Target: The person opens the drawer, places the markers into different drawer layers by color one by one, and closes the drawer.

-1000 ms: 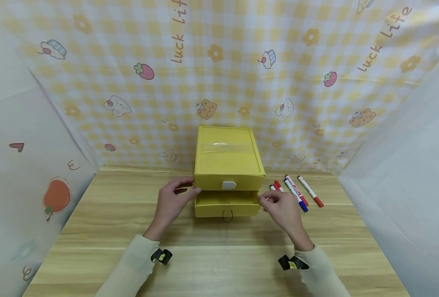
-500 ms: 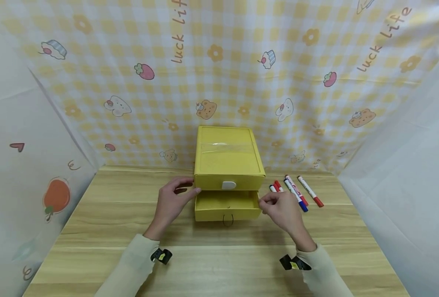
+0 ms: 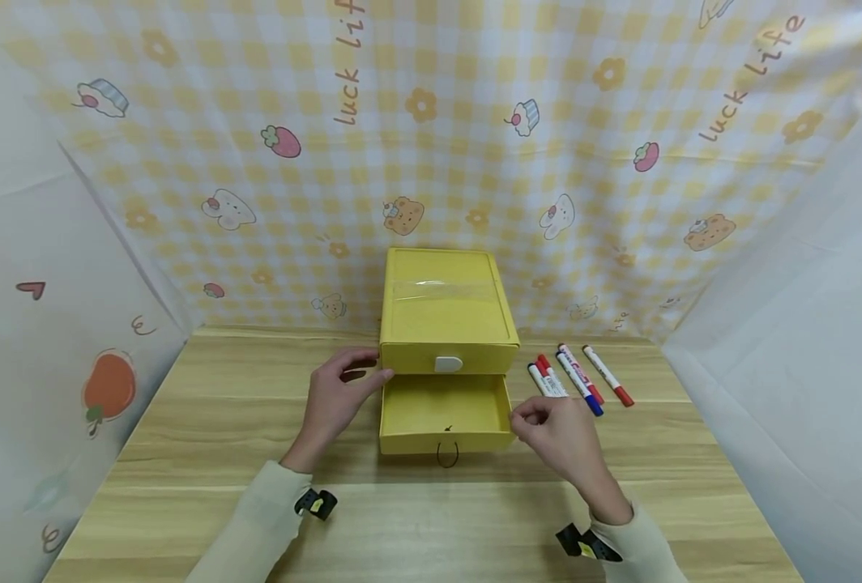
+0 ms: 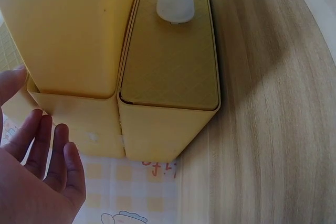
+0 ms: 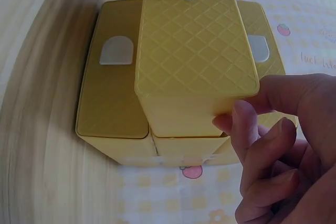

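Observation:
A yellow drawer cabinet (image 3: 445, 300) stands at the back of the table. Below its top drawer, which has a white pull tab (image 3: 449, 364), a drawer (image 3: 438, 443) is pulled out, with a thin dark loop handle (image 3: 447, 457) on its front. Nothing but the loop's end shows inside this drawer. My left hand (image 3: 338, 398) holds the cabinet's left front edge, thumb toward the front and fingers along the side. With thumb and index finger, my right hand (image 3: 564, 433) pinches the pulled-out drawer's right wall by the front corner, seen closer in the right wrist view (image 5: 283, 145).
Several markers (image 3: 580, 379) with red, blue and dark ends lie on the wooden table (image 3: 431, 518), right of the cabinet and just behind my right hand. A checked yellow cloth (image 3: 300, 202) hangs close behind the cabinet. White sheets flank both sides.
The lower drawer has slid farther out toward me, and my right hand has come back with it, uncovering more of the markers. My left hand has stayed at the cabinet's edge.

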`<state>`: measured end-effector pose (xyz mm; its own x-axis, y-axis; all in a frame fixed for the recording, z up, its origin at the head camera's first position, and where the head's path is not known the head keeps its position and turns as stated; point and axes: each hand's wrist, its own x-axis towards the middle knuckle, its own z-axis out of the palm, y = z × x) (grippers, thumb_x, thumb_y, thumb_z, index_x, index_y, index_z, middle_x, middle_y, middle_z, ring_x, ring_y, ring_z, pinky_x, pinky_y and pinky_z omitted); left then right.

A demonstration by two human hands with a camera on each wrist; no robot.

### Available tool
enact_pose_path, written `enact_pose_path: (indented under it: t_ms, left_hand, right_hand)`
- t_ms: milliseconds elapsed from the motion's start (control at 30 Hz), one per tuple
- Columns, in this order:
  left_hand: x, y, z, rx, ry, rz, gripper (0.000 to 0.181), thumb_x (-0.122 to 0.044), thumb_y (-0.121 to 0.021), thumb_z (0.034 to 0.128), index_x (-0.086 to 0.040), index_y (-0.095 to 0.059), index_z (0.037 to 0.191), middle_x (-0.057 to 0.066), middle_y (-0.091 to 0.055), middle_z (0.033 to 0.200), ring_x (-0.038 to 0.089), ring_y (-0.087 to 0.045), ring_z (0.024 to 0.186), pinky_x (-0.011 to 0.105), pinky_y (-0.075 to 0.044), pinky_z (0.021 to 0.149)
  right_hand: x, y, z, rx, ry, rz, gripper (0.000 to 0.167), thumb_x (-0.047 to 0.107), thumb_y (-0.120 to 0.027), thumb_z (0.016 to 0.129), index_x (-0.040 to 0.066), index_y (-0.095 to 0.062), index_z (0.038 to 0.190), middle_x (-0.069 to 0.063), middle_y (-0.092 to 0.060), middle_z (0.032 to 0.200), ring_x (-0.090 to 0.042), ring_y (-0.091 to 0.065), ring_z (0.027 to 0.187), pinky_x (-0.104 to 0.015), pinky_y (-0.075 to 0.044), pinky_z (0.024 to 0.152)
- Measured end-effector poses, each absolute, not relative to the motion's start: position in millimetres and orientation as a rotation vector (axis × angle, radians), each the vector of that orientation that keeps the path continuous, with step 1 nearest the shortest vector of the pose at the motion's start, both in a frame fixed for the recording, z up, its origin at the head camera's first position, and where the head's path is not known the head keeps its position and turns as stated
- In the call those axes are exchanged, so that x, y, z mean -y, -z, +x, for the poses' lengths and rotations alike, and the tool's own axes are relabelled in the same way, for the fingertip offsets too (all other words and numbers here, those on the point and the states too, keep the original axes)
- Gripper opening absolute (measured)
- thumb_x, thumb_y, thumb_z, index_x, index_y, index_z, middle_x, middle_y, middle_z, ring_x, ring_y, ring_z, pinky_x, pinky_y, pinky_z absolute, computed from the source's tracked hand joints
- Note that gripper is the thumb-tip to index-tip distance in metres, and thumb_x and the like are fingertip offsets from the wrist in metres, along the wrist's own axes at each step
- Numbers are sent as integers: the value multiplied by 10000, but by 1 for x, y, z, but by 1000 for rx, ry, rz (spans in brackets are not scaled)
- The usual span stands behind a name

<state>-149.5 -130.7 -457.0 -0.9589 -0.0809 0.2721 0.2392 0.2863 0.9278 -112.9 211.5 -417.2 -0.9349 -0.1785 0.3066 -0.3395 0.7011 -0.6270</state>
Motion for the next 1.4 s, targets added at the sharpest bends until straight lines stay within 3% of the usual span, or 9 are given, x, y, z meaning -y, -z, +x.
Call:
enact_pose_path:
  t_ms: [300,600,1033,1400]
  left_hand:
    - [130,457,-148,2274,1744,-148,343,-200,-913,946,-57,-806,1239,93,-764,1270,303,-723,1192,508,-591,1048]
    - [131,457,-147,2268,1763,-145,359,-201,-915,945,-49,-800,1249,101,-754,1287,299,-719,1199,506,-588,1052]
    - [130,458,-148,2272,1760,-145,365,-191,-914,943,-47,-797,1258,101,-755,1290,310,-720,1203,515,-587,1052]
    - [131,456,-146,2290,1771,-106,377,-234,-919,939,-80,-798,1261,71,-768,1252,280,-732,1163,388,-610,977]
  right_hand:
    - [-203,413,-90,2536,-1046,422,55,48,-842,858,103,-845,865,198,-653,660,8,-587,558,-244,-524,525]
    - [-173,426,-61,2490,-1146,622,157,-37,-864,850,117,-844,874,177,-691,703,60,-588,589,-181,-536,514]
    - [-150,467,-64,2565,-1285,594,85,-5,-844,921,67,-845,876,192,-650,633,93,-539,519,-178,-472,438]
    - [-147,464,-62,2653,-1355,506,114,0,-804,953,84,-844,886,161,-655,618,42,-560,487,-192,-413,394]
